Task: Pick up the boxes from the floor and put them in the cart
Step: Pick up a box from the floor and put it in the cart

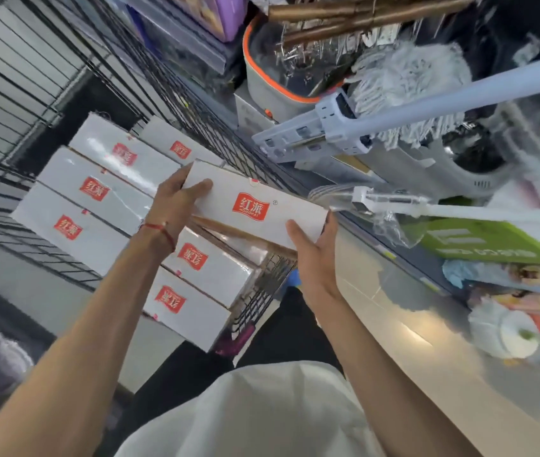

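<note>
I hold a white box with a red logo (pixel 255 206) in the air above the black wire cart (pixel 271 278). My left hand (pixel 176 199) grips its left end. My right hand (pixel 311 249) grips its right end, thumb on top. Several white boxes of the same kind (pixel 97 192) lie packed flat in the cart below, in two rows. The held box hovers over the right row, near the cart's right wall. No box on the floor is in view.
To the right stand mops (pixel 410 77), a grey and orange bucket (pixel 278 84) and a long pale handle (pixel 459 103). A green package (pixel 492 242) and other goods lie along the right. The pale tiled floor (pixel 410 341) runs between the cart and those goods.
</note>
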`<action>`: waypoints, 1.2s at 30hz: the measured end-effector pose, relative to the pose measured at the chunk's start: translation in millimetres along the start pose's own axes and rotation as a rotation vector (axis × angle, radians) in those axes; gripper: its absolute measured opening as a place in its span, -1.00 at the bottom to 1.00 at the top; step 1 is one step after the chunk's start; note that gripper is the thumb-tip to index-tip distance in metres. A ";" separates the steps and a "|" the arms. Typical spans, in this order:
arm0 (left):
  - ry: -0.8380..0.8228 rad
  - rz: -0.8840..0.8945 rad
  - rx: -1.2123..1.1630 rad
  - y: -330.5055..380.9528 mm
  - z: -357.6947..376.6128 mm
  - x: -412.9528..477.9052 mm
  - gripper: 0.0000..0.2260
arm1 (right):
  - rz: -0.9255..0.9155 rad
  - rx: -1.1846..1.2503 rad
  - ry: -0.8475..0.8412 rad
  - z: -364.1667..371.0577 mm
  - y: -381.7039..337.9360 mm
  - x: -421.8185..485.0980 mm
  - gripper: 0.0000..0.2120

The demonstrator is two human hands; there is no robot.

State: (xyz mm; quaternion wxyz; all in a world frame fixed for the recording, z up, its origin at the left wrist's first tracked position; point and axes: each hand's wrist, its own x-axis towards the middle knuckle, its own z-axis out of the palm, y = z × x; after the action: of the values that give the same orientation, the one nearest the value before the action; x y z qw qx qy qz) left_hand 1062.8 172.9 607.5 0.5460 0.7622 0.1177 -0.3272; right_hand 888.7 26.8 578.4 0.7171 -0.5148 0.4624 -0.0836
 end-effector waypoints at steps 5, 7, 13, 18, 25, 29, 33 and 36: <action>-0.128 0.059 0.092 -13.1 -25.7 24.2 -0.76 | 0.003 -0.008 0.100 30.1 21.4 -16.0 -0.22; -0.179 0.075 0.134 -14.6 -32.3 34.8 -0.75 | 0.012 0.013 0.144 42.5 27.0 -21.2 -0.19; -0.162 0.076 0.302 -23.7 -40.8 60.9 -0.78 | 0.088 0.072 0.209 72.1 44.9 -31.3 -0.27; -0.151 0.099 0.523 -32.6 -48.2 66.0 -0.69 | 0.121 0.049 0.210 81.0 57.8 -23.4 -0.27; -0.077 0.263 0.742 -34.2 -48.4 65.1 -0.80 | 0.163 0.070 0.174 76.6 68.1 -20.6 -0.34; -0.019 0.358 0.769 -38.0 -57.4 59.2 -0.75 | 0.134 0.061 0.170 75.9 65.8 -21.8 -0.36; 0.026 0.376 0.615 -45.2 -73.1 55.5 -0.64 | 0.120 -0.003 0.156 79.1 62.3 -21.6 -0.41; 0.024 0.435 0.762 -54.0 -79.6 60.2 -0.52 | 0.130 -0.032 0.144 80.1 61.3 -21.5 -0.38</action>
State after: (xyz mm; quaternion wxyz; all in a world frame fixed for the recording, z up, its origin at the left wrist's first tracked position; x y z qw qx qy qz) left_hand 1108.9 254.9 544.1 0.2808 0.9200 -0.1680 -0.2158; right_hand 914.9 120.5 544.2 0.6777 -0.4878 0.5462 -0.0663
